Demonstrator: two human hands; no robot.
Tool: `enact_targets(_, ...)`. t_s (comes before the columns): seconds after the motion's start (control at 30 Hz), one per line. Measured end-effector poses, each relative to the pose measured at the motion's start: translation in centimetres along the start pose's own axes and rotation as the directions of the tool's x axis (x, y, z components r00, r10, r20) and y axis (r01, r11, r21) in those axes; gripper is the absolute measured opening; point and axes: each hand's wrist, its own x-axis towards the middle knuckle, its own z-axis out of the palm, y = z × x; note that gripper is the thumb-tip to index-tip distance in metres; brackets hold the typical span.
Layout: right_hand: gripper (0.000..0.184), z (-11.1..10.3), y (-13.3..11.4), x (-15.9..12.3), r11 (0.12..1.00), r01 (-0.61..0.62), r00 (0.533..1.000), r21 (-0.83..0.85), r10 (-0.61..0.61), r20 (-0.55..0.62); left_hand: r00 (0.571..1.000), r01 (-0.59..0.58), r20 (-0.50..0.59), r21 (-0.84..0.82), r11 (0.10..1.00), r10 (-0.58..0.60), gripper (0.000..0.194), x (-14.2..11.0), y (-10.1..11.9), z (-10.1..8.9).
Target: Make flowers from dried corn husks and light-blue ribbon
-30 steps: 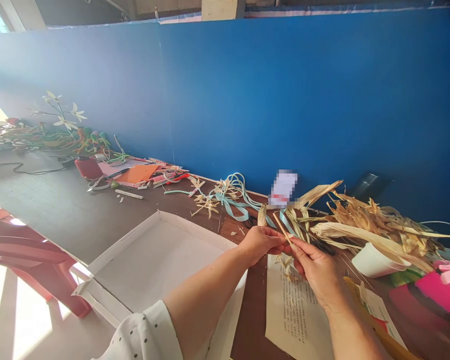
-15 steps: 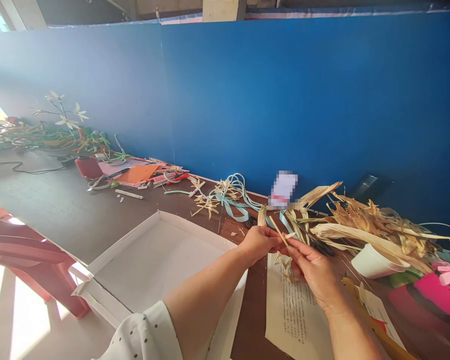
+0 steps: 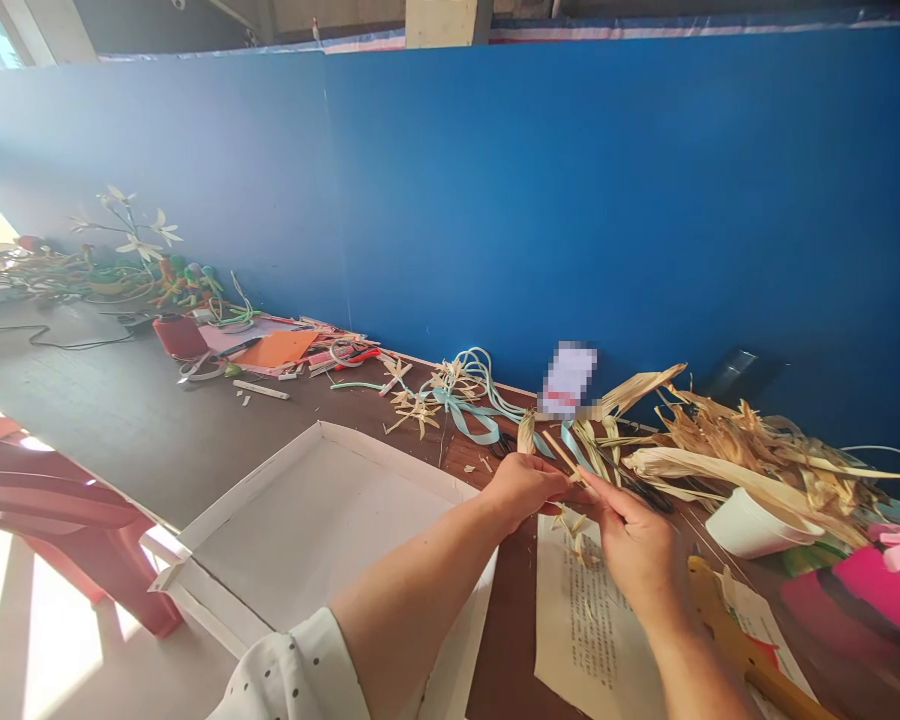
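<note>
My left hand (image 3: pixel 525 488) and my right hand (image 3: pixel 637 530) meet above the table, fingers closed around a thin pale stick (image 3: pixel 561 452) that slants up to the left. A bit of pale husk shows at the fingertips, partly hidden. Just below the fingers, small curled husk pieces (image 3: pixel 581 540) lie on a printed sheet (image 3: pixel 577 640). Behind the hands are a light blue ribbon (image 3: pixel 472 420) and black-handled scissors (image 3: pixel 504 445), partly covered. Husk flowers (image 3: pixel 416 412) lie to the left of them.
A shallow white box lid (image 3: pixel 270 530) lies at left. Dried corn husks (image 3: pixel 750 440), a white cup (image 3: pixel 757 522), a pink item (image 3: pixel 862 595) and a yellow glue gun (image 3: pixel 742 640) are at right. A blue partition (image 3: pixel 450 200) backs the table. A pink chair (image 3: pixel 67 520) stands at left.
My right hand has turned and shifted slightly right and down, its index finger now stretched along the stick. The white husk piece between the fingers is now less visible. My left hand stays nearly in place.
</note>
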Motion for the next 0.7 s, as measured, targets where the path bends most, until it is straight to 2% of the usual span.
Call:
enact_targets(0.07,0.035,-0.3,0.1,0.3,0.997,-0.071,0.993,-0.008,0.07,-0.096,1.0,0.004,0.001,-0.008,1.0,-0.004,0.013,0.1,-0.1,0.0)
enact_targets(0.13,0.039,-0.7,0.0,0.6,0.971,-0.212,0.963,0.113,0.228,-0.146,1.0,0.02,-0.016,-0.02,1.0,-0.02,0.011,0.3,-0.2,-0.1)
enact_targets(0.2,0.048,-0.8,-0.1,0.7,0.863,-0.337,0.927,0.376,0.374,-0.028,0.999,0.029,-0.041,-0.039,0.999,-0.031,0.009,0.6,-0.4,-0.3)
enact_targets(0.27,0.059,-0.6,-0.4,0.6,0.705,-0.432,0.897,0.562,0.401,0.186,0.998,0.026,-0.052,-0.056,0.998,-0.029,0.01,0.8,-0.6,-0.5)
enact_targets(0.3,0.062,-0.4,-0.5,0.5,0.648,-0.474,0.879,0.596,0.391,0.274,0.999,0.019,-0.047,-0.064,0.998,-0.022,0.011,0.9,-0.6,-0.5)
enact_targets(0.37,0.064,0.1,-0.4,0.3,0.603,-0.54,0.841,0.586,0.378,0.386,1.0,0.0,-0.019,-0.08,0.997,-0.002,0.011,1.0,-0.7,-0.6)
enact_targets(0.43,0.057,0.5,-0.2,0.2,0.615,-0.561,0.826,0.554,0.373,0.422,1.0,-0.014,0.002,-0.089,0.996,0.014,0.011,1.0,-0.8,-0.5)
enact_targets(0.5,0.049,0.7,0.2,0.2,0.676,-0.533,0.841,0.509,0.36,0.403,1.0,-0.019,0.004,-0.083,0.996,0.02,0.01,1.0,-0.9,-0.4)
enact_targets(0.63,0.036,0.3,0.6,0.5,0.898,-0.326,0.937,0.296,0.264,0.23,0.999,-0.028,0.026,-0.055,0.998,0.029,0.012,0.9,-0.8,-0.2)
enact_targets(0.7,0.034,-0.1,0.7,0.7,0.951,-0.247,0.966,0.186,0.228,0.117,0.999,-0.034,0.034,-0.053,0.998,0.036,0.014,0.7,-0.8,-0.1)
